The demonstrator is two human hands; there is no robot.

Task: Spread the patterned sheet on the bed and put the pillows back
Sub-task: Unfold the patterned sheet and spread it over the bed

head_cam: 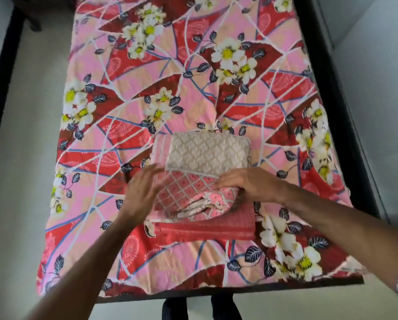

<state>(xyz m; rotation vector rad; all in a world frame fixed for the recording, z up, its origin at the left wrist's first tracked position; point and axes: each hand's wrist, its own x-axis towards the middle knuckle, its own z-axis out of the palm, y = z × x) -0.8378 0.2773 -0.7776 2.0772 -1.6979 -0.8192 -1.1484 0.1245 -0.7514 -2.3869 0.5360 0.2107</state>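
A pink and red floral sheet (193, 72) lies flat over the whole mattress. On its near half sits a folded stack: a beige patterned fold (207, 153) on top, a pink lattice-print fold (184, 195) below it, and a red fold (205, 229) at the bottom. My left hand (142, 188) hovers blurred at the stack's left side with fingers straight. My right hand (246, 183) rests on the stack's right side, fingers lying flat over the pink lattice-print fold. No pillows show in the head view.
The bed's dark frame (341, 125) runs along the right and near edges. Pale floor (27, 125) lies to the left, and a pale wall or floor to the right. My dark trouser legs (200, 308) stand at the foot of the bed.
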